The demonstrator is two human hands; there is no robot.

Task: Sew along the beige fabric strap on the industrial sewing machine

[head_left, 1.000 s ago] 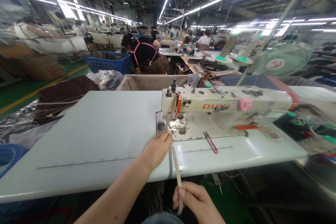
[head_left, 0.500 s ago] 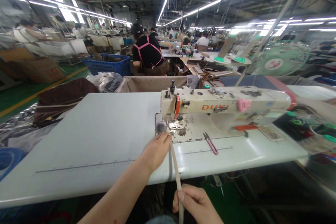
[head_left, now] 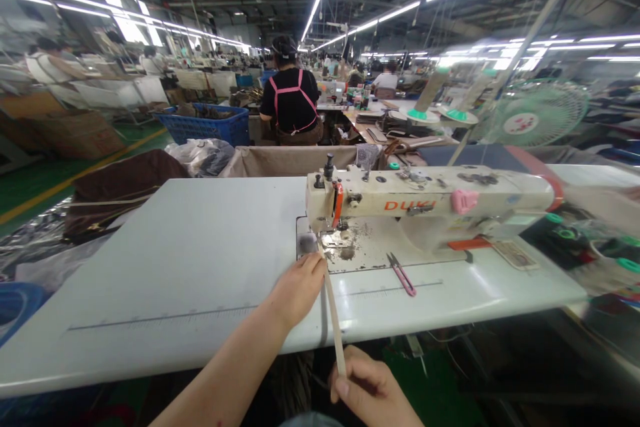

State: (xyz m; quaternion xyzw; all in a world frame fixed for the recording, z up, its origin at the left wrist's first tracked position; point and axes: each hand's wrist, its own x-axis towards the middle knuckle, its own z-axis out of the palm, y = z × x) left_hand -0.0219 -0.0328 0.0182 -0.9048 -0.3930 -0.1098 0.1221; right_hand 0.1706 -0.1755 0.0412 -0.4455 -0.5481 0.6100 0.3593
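Observation:
A narrow beige strip runs from under the needle area of the sewing machine down over the table's front edge. My left hand is closed on the strip close to the presser foot, its fingers resting at the edge of the metal plate. Below the table edge my right hand pinches the strip's lower stretch between thumb and fingers. The strip looks taut between both hands. Pink-handled thread snips lie on the table to the right of the strip.
The white table has a printed ruler line along its front. Behind it stands a beige fabric-sided bin. A blue basket, a green fan and thread cones are farther back. A person in a black shirt sits ahead.
My right hand has shifted slightly on the strip, and the tail that hung below it no longer shows. My left hand stays put. The person ahead has moved a little to the right.

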